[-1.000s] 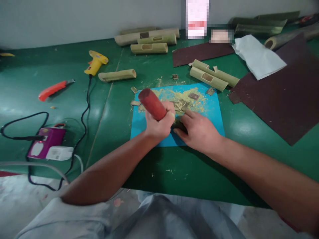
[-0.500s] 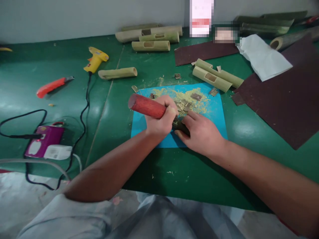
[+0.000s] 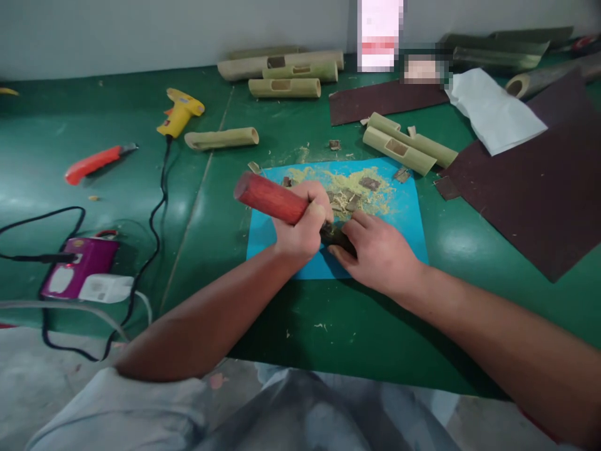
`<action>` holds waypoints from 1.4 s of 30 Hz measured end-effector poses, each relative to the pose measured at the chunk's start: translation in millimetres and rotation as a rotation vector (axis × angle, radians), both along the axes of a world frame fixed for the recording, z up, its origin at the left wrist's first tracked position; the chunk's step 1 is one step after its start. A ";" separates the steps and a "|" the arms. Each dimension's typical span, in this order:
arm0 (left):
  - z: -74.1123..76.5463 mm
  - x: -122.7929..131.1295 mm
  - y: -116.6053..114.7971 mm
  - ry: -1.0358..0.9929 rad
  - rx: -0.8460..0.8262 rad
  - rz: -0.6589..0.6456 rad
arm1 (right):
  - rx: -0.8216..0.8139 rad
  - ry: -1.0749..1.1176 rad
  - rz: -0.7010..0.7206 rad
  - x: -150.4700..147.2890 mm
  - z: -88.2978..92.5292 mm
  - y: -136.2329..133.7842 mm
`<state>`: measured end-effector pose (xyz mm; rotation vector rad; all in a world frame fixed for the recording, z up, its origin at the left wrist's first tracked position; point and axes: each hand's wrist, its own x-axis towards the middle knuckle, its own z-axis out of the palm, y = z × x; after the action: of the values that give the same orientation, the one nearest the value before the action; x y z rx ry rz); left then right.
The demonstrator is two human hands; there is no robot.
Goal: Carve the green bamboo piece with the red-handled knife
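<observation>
My left hand (image 3: 303,222) is wrapped round a red wooden tool handle (image 3: 267,197), which points up and to the left. Its working end is hidden between my hands. My right hand (image 3: 378,254) presses down on a small dark piece (image 3: 335,237) lying on the blue mat (image 3: 404,216), fingers curled over it. Both hands meet at the mat's middle. Beyond them on the mat lie yellowish shavings (image 3: 354,185) and small brown chips.
Bamboo tube sections lie at the back (image 3: 284,88), mid-left (image 3: 220,138) and right of the mat (image 3: 406,147). A yellow glue gun (image 3: 181,113), orange utility knife (image 3: 94,163), purple device (image 3: 77,272) with cables are on the left. Dark sandpaper sheets (image 3: 530,181), white cloth (image 3: 493,113) lie right.
The red handle has tipped from pointing steeply up to lying lower and further left in my left hand. My right hand has stayed on the dark piece.
</observation>
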<state>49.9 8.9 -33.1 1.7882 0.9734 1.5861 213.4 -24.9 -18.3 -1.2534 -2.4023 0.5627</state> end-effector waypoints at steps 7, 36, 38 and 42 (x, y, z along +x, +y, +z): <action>2.8 1.0 2.6 -0.009 -0.002 -0.014 | 0.011 0.025 -0.017 -0.6 -1.4 -0.4; 1.7 -3.4 2.2 -0.064 -0.043 -0.084 | -0.001 -0.013 0.012 -0.2 -0.3 0.5; 3.3 -1.5 2.2 -0.086 -0.030 -0.059 | 0.009 -0.008 0.001 0.3 -0.5 1.0; 4.9 0.0 3.8 -0.062 -0.015 -0.037 | 0.012 -0.009 -0.020 0.5 -0.2 1.3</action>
<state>49.8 12.6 -28.2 1.7272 0.9159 1.5977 213.8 -23.7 -18.5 -1.2766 -2.3938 0.5376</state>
